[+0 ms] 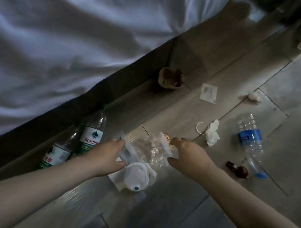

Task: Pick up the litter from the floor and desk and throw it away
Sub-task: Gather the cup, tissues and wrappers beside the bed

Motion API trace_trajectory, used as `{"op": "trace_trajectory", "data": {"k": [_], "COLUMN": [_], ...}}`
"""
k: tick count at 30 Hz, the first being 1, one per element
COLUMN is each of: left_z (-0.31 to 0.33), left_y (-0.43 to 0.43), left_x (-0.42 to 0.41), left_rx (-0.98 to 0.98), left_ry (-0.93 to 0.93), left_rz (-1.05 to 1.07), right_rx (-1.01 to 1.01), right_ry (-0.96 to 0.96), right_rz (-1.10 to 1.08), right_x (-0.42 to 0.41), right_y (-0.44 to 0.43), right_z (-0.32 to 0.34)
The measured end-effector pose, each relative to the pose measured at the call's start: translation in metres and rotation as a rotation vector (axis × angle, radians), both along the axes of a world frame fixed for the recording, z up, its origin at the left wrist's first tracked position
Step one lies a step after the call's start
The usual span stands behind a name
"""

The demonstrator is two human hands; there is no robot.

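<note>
**Head view: clear plastic bag on the floor**

The bag lies beside the bed, with the two hands apart at either end of it. The left hand pinches its left edge. The right hand sits at its right edge with thumb and forefinger spread, and I cannot tell whether it grips. A white lid touches the bag's near side. Left of the bag lie two green-labelled bottles. Right of it is a crumpled tissue, then a blue-labelled bottle.
</note>
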State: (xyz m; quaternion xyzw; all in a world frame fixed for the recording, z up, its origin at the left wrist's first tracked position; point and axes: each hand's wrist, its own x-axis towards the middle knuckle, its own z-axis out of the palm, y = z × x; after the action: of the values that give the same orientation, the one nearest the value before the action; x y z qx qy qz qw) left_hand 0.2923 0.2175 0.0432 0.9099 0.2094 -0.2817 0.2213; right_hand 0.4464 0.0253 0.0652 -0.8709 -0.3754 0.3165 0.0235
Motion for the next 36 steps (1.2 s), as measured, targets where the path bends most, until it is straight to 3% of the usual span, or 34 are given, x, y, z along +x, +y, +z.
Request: {"op": "trace_trajectory", "data": {"k": [6, 18, 36], "left_z": [-0.051, -0.084, -0.112], "left_y": [-0.008, -0.030, -0.030], "left_x": [-0.011, -0.041, -0.045], "left_rx": [-0.006, -0.016, 0.044], "left_ry": [0.009, -0.020, -0.074], "left_rz": [0.038, 0.357, 0.432], "right_rx": [0.016, 0.068, 0.175], "right_ry": [-0.015, 0.009, 0.136], "right_rz": [0.026, -0.066, -0.121], "right_x": [-0.001, -0.005, -0.007], "right_y": [-0.012, -0.022, -0.005], "right_z": [-0.061, -0.071, -0.112]}}
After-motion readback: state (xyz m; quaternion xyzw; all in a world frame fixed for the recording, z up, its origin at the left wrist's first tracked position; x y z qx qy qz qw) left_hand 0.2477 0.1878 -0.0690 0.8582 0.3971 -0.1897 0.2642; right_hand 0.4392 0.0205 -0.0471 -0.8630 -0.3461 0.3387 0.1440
